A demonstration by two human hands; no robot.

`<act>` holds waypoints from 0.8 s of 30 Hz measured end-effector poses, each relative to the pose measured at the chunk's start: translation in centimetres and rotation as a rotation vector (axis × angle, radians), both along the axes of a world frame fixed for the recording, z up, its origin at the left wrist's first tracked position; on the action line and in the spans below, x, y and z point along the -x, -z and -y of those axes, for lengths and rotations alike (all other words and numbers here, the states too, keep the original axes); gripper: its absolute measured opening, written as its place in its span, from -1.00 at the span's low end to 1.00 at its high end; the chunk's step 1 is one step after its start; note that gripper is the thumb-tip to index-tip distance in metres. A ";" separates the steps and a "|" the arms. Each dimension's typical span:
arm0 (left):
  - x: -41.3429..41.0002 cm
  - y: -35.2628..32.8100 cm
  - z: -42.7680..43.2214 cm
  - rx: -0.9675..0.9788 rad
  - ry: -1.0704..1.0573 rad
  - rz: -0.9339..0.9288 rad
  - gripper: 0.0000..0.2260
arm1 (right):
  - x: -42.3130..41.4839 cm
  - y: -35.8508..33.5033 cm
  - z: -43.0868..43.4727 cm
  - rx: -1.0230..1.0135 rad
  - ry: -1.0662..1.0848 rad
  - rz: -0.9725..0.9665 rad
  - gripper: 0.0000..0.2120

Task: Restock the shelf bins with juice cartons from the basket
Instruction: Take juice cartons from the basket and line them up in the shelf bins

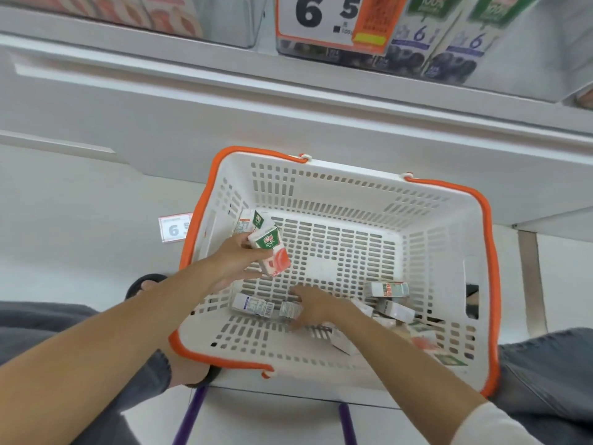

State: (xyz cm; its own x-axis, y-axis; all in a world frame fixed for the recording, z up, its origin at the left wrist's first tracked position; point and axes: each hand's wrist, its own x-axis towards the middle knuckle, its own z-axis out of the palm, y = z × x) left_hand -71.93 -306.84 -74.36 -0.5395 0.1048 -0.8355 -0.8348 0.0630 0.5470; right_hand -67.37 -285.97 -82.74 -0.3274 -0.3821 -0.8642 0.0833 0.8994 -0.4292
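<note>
A white basket (346, 187) with an orange rim stands on the floor below me. My left hand (231, 261) holds one or two small juice cartons (269, 248), white with green tops and a red fruit picture, above the basket's left side. My right hand (311, 308) reaches down onto a carton lying flat (263, 308) on the basket floor, fingers touching it. Several more cartons (388, 290) lie in the basket's near right corner. Clear shelf bins with red-fruit cartons (167, 17) and blueberry cartons (449, 49) sit above.
A large price tag (324, 20) hangs on the upper shelf edge. A small price tag (175, 229) sits left of the basket. My knees in jeans and a sandalled foot (144, 284) flank the basket. Purple basket handles (192, 412) lie on the floor near me.
</note>
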 end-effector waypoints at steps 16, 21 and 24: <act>3.9 -6.8 -4.2 -0.165 -0.073 -0.184 -0.65 | 12.2 -19.0 -6.1 0.505 0.676 -0.262 -0.60; 6.3 -14.4 -6.5 -0.145 0.011 -0.443 -0.61 | 13.0 -28.6 -7.9 0.557 0.709 -0.572 -0.80; 7.6 -19.2 -7.6 -0.122 0.038 -0.624 -0.64 | 13.5 -34.8 -9.6 0.664 0.696 -0.802 -0.82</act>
State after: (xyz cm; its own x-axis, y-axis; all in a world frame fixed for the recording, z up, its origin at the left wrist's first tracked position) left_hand -79.52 -299.28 -55.20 -0.9150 0.2080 -0.3457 -0.3549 -0.0076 0.9349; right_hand -80.90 -276.33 -47.90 -0.9788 -0.2020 -0.0353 -0.0407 0.3602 -0.9320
